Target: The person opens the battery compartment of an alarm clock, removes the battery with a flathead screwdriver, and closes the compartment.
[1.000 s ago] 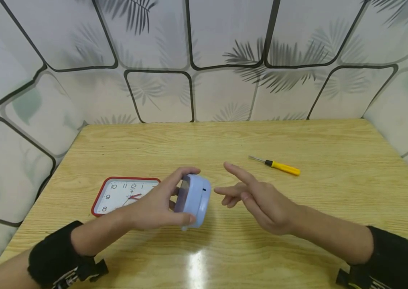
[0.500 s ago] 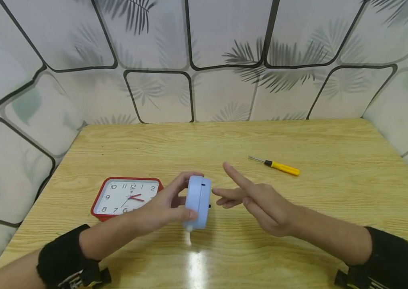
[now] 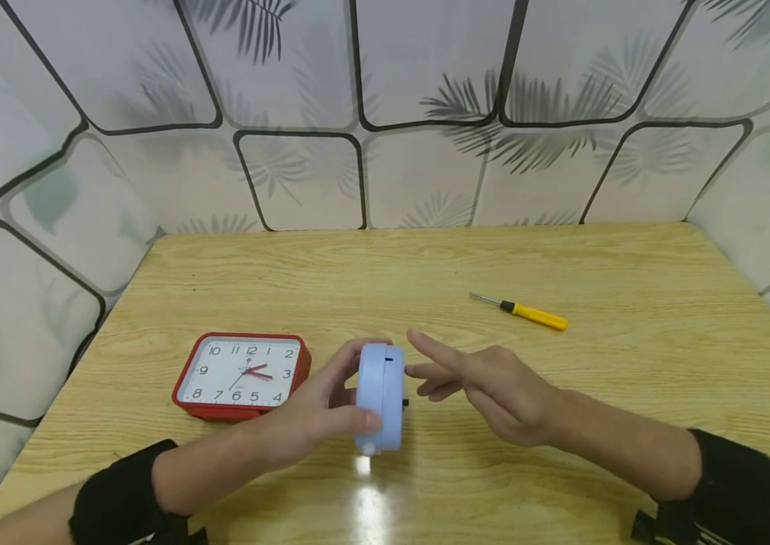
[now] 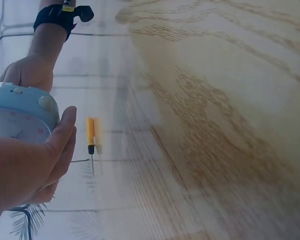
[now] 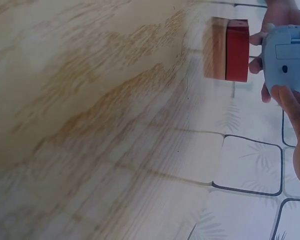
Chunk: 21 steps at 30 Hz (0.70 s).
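My left hand [image 3: 303, 424] grips a light blue alarm clock [image 3: 381, 397] by its sides, thumb on the near edge. The clock is turned edge-on in the head view, its back facing right. Part of its numbered face [image 4: 15, 125] shows in the left wrist view. Two dark knobs and a battery cover mark the clock's back [image 5: 289, 55] in the right wrist view. Close by that back, my right hand [image 3: 507, 393] has its index finger stretched out and holds nothing. One of its fingertips overlaps the clock's lower edge in the right wrist view.
A red rectangular clock [image 3: 241, 371] with a white dial lies face up on the wooden table [image 3: 357, 280], left of my left hand. Farther back on the right lies a screwdriver [image 3: 534, 315] with a yellow handle. A patterned wall [image 3: 425, 174] borders the table's far edge.
The light blue alarm clock has turned from a slant to edge-on and come slightly right and nearer to me. My right index finger has lowered toward its back.
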Motion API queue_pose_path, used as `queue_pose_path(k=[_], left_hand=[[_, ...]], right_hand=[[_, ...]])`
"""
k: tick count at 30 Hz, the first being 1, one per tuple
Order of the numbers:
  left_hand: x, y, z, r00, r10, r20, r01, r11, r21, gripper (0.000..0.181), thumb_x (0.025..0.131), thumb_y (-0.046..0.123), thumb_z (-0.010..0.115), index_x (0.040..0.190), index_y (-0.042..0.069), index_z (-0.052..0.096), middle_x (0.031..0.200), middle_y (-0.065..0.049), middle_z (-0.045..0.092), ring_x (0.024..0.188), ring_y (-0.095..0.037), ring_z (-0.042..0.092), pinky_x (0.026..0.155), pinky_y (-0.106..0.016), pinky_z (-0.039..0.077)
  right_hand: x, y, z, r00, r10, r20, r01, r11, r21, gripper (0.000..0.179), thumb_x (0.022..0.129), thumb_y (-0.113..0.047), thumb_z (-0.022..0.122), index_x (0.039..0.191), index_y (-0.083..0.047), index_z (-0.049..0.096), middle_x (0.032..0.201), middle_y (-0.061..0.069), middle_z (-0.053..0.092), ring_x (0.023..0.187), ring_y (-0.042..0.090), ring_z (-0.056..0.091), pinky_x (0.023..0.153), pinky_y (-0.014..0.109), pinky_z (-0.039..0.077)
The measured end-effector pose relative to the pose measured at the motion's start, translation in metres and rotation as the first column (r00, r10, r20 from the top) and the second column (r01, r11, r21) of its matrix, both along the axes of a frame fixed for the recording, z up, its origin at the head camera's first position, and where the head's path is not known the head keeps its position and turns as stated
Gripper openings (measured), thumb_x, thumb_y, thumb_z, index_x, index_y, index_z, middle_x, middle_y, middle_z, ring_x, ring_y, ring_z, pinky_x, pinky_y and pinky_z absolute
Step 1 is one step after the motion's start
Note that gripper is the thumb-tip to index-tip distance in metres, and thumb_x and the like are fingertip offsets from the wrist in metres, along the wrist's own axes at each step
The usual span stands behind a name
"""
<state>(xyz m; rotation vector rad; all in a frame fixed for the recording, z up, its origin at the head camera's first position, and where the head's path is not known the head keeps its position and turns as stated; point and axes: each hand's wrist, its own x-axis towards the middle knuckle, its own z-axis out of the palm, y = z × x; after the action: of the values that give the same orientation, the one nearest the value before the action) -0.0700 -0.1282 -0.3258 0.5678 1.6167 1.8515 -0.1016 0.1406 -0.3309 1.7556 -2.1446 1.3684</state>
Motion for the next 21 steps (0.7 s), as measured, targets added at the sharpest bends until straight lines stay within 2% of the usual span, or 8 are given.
queue_pose_path(k=[2, 4, 5, 7, 9, 12, 16, 21], left_hand=[[0.000, 0.000, 0.000, 1.000, 0.008, 0.022, -0.008, 0.999, 0.036, 0.071, 0.092, 0.019, 0.062, 0.149, 0.007, 0.022, 0.140, -0.021, 0.037, 0.113, -0.031, 0.061, 0.085, -0.041, 0.055], [-0.001, 0.000, 0.000, 0.999, 0.014, 0.049, -0.018, 0.996, 0.086, 0.069, 0.091, 0.018, 0.060, 0.148, 0.007, 0.023, 0.135, -0.019, 0.042, 0.112, -0.029, 0.061, 0.084, -0.038, 0.056], [-0.001, 0.000, -0.001, 0.998, 0.021, 0.066, -0.028, 0.994, 0.109, 0.067, 0.091, 0.018, 0.059, 0.147, 0.008, 0.024, 0.132, -0.018, 0.044, 0.111, -0.028, 0.061, 0.083, -0.037, 0.056], [-0.001, 0.001, 0.000, 0.995, 0.032, 0.096, -0.047, 0.987, 0.151, 0.065, 0.089, 0.018, 0.058, 0.145, 0.008, 0.026, 0.127, -0.016, 0.047, 0.108, -0.026, 0.061, 0.081, -0.036, 0.057], [-0.001, 0.001, 0.000, 0.992, 0.042, 0.122, -0.063, 0.983, 0.173, 0.066, 0.087, 0.020, 0.058, 0.145, 0.012, 0.027, 0.125, -0.013, 0.048, 0.106, -0.024, 0.060, 0.080, -0.037, 0.057], [-0.001, 0.003, 0.001, 0.984, 0.040, 0.174, -0.078, 0.972, 0.221, 0.071, 0.085, 0.024, 0.061, 0.147, 0.020, 0.027, 0.127, -0.010, 0.044, 0.106, -0.023, 0.058, 0.079, -0.038, 0.057], [0.000, 0.005, 0.001, 0.977, -0.016, 0.214, -0.057, 0.944, 0.326, 0.075, 0.087, 0.028, 0.064, 0.150, 0.027, 0.024, 0.132, -0.007, 0.041, 0.110, -0.023, 0.056, 0.081, -0.036, 0.057], [0.003, 0.002, -0.004, 0.987, -0.099, 0.127, 0.032, 0.894, 0.446, 0.064, 0.093, 0.028, 0.054, 0.149, 0.023, 0.023, 0.129, -0.006, 0.045, 0.109, -0.017, 0.056, 0.087, -0.032, 0.054]], right_hand=[[0.000, -0.001, 0.001, 0.995, -0.021, -0.101, 0.020, 1.000, -0.006, 0.087, 0.078, 0.024, 0.031, 0.159, -0.008, 0.025, 0.124, 0.024, 0.067, 0.095, 0.021, 0.073, 0.082, 0.023, 0.057], [0.001, -0.004, 0.001, 0.967, -0.049, -0.249, 0.044, 0.999, -0.025, 0.073, 0.084, 0.016, 0.037, 0.154, -0.005, 0.036, 0.128, 0.022, 0.065, 0.095, 0.019, 0.071, 0.084, 0.026, 0.057], [0.001, -0.006, 0.002, 0.941, -0.071, -0.331, 0.062, 0.997, -0.038, 0.063, 0.088, 0.011, 0.041, 0.150, -0.003, 0.042, 0.130, 0.021, 0.065, 0.095, 0.018, 0.070, 0.083, 0.025, 0.057], [0.003, -0.010, 0.003, 0.866, -0.123, -0.484, 0.096, 0.992, -0.079, 0.045, 0.095, -0.003, 0.049, 0.140, -0.001, 0.055, 0.129, 0.022, 0.064, 0.094, 0.018, 0.069, 0.082, 0.027, 0.058], [0.005, -0.013, 0.005, 0.804, -0.153, -0.574, 0.109, 0.988, -0.111, 0.036, 0.099, -0.017, 0.057, 0.132, -0.002, 0.062, 0.129, 0.026, 0.063, 0.099, 0.023, 0.071, 0.083, 0.031, 0.059], [0.007, -0.016, 0.007, 0.747, -0.181, -0.639, 0.121, 0.983, -0.137, 0.033, 0.099, -0.024, 0.062, 0.125, -0.005, 0.067, 0.124, 0.028, 0.065, 0.099, 0.028, 0.072, 0.082, 0.033, 0.059], [0.008, -0.018, 0.010, 0.695, -0.209, -0.688, 0.126, 0.977, -0.169, 0.035, 0.095, -0.028, 0.068, 0.120, -0.004, 0.070, 0.119, 0.028, 0.067, 0.096, 0.030, 0.073, 0.081, 0.034, 0.059], [0.010, -0.020, 0.013, 0.626, -0.252, -0.737, 0.145, 0.967, -0.208, 0.040, 0.092, -0.035, 0.070, 0.118, -0.004, 0.071, 0.116, 0.026, 0.069, 0.094, 0.029, 0.073, 0.078, 0.033, 0.060]])
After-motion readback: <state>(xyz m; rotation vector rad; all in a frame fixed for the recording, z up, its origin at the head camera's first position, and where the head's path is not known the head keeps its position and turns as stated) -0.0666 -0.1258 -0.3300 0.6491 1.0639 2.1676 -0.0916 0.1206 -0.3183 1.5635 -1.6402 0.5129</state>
